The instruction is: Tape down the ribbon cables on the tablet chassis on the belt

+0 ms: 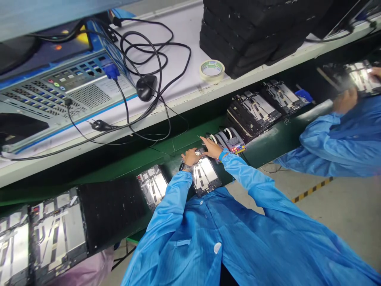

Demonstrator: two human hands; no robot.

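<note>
An open tablet-like device [206, 174] with a shiny metal back lies on the green conveyor belt [268, 143] right in front of me. My left hand [191, 156], with a dark watch on the wrist, rests curled on the device's top edge. My right hand [212, 147] lies flat with fingers stretched out across the same top edge, just in front of a grey tape dispenser [230, 139]. Both arms wear blue sleeves. Whether the left hand holds anything small is not visible.
More open devices [153, 184] and a black foam tray [111, 210] lie left along the belt, others [258, 109] to the right. A co-worker in blue [342, 135] handles a device at far right. The shelf above holds a computer case [56, 91], mouse [146, 87], cables, tape roll [212, 69], black trays [256, 31].
</note>
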